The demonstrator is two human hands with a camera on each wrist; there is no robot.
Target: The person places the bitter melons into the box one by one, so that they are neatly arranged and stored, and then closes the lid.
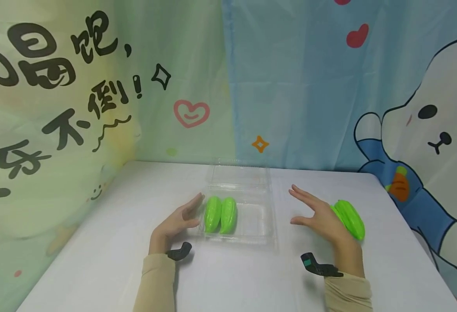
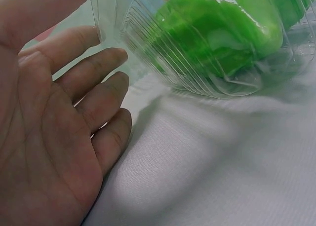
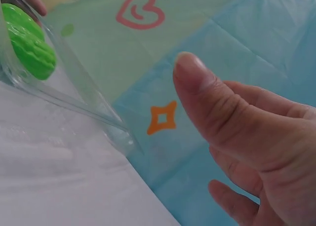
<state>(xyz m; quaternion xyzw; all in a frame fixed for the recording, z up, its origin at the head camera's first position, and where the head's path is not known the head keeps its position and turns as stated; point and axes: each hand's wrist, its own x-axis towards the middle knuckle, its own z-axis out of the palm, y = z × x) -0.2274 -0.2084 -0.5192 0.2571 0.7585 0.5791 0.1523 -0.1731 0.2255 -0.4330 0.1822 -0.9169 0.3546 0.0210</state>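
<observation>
A clear plastic clamshell box stands mid-table with its lid folded back. Two glossy green ridged vegetables, like toy bitter melons, lie side by side in its left half. Beside the box's left wall is my left hand, fingers and thumb spread apart, holding nothing; whether it touches the plastic I cannot tell. My right hand hovers right of the box, thumb and fingers apart and nothing between them. Just beyond it lie more green vegetables, partly hidden by that hand.
A white cloth covers the table. Behind it hangs a printed curtain, with a cartoon bear at the right. Each wrist wears a black camera mount.
</observation>
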